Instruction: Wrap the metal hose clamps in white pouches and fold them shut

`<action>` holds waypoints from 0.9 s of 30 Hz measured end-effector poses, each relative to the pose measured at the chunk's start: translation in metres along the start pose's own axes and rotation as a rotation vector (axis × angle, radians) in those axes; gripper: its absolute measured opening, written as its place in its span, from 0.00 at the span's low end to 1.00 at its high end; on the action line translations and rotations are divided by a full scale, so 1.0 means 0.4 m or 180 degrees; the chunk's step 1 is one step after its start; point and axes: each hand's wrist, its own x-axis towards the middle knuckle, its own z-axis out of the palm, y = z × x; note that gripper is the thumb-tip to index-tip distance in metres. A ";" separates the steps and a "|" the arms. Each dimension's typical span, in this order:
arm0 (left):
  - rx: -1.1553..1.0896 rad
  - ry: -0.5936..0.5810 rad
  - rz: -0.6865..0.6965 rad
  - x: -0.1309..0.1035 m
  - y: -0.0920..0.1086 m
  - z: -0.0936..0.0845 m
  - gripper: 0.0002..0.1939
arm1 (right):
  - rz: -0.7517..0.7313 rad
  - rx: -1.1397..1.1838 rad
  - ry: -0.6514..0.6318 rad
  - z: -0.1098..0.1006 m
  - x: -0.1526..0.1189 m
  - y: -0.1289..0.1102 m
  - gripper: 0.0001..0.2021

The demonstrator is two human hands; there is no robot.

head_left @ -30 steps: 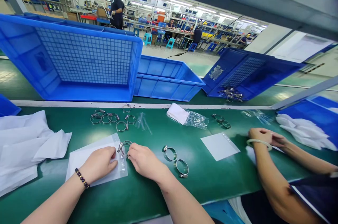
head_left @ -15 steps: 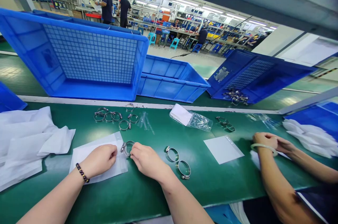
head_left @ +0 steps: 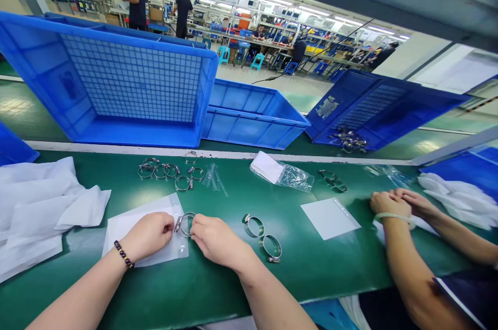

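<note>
My right hand (head_left: 213,236) is closed on the metal hose clamps (head_left: 185,224), which look like a pair held together at the mouth of a white bag (head_left: 179,248). My left hand (head_left: 151,235) lies over that bag with its fingers curled in, pinching near its open edge; the fingertips are partly hidden. The clamps' screw ends point toward my left hand. To the right of my right hand, two hose clamps (head_left: 254,227) rest on the green table (head_left: 218,299). Further up the table sits a group of several hose clamps (head_left: 160,170).
White bags (head_left: 35,205) are piled at the left. Thin clear strips (head_left: 215,180) and a clear packet (head_left: 290,175) lie beyond my hands. Blue crates (head_left: 132,127) line the far edge. A co-worker's hands (head_left: 397,204) work at the right, near a white sheet (head_left: 330,218).
The clamps have shifted slightly left over the bag's edge, with my right hand following. The co-worker's hands have moved a little, and a standing person in the background has stepped left.
</note>
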 end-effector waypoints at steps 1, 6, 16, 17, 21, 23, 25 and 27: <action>-0.0050 0.0002 -0.0020 -0.001 -0.001 -0.001 0.06 | 0.0001 -0.0056 -0.0080 0.002 -0.001 0.000 0.08; -0.0234 -0.0007 -0.0155 -0.005 -0.002 -0.018 0.04 | -0.0025 -0.0253 -0.0318 0.008 -0.003 0.002 0.09; -0.0538 -0.0038 -0.0207 -0.013 0.032 -0.034 0.04 | -0.0350 -0.0307 -0.0155 0.010 -0.004 -0.015 0.10; -0.0578 -0.0053 -0.0185 -0.015 0.035 -0.031 0.04 | -0.0371 -0.0320 -0.0165 0.011 -0.003 -0.017 0.10; -0.0662 -0.0169 -0.0077 -0.022 0.043 -0.021 0.04 | -0.0573 -0.0248 -0.0207 0.025 0.003 -0.024 0.08; -0.0619 -0.0217 -0.0026 -0.026 0.045 -0.022 0.05 | -0.0684 -0.0229 -0.0260 0.033 0.007 -0.028 0.08; -0.0573 -0.0191 0.0001 -0.028 0.043 -0.027 0.06 | -0.0688 -0.0202 -0.0270 0.036 0.008 -0.032 0.08; -0.0561 -0.0005 0.0018 -0.026 0.036 -0.031 0.09 | -0.0605 -0.0110 -0.0219 0.032 0.007 -0.038 0.06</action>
